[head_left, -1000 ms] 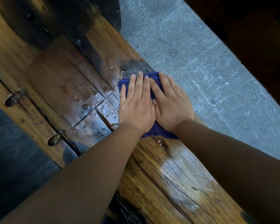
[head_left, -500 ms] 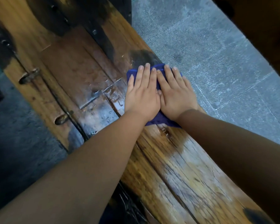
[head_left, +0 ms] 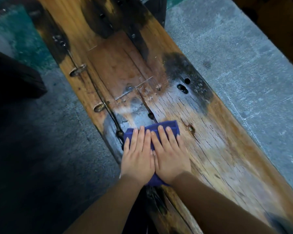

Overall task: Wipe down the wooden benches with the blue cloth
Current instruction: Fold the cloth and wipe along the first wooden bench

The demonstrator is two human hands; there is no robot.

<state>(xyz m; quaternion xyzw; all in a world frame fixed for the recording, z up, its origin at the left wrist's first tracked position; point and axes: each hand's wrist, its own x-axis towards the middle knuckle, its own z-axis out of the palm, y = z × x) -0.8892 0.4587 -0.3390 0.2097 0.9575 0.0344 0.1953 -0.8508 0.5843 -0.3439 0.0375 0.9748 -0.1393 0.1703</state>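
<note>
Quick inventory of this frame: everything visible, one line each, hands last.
wooden bench: 1, amber-brown with black stains and a wet sheen, runs diagonally from top left to bottom right
blue cloth: 1, dark blue, flat on the bench near its left edge, mostly under the hands
metal fittings: 2 seen, dull metal, along the bench's left edge
holes in the wood: a few, dark, in the black patch beyond the cloth
stone floor: grey slabs, right of the bench; darker floor on the left
left hand: 1, flat on the cloth, fingers straight
right hand: 1, flat on the cloth, touching the left hand
</note>
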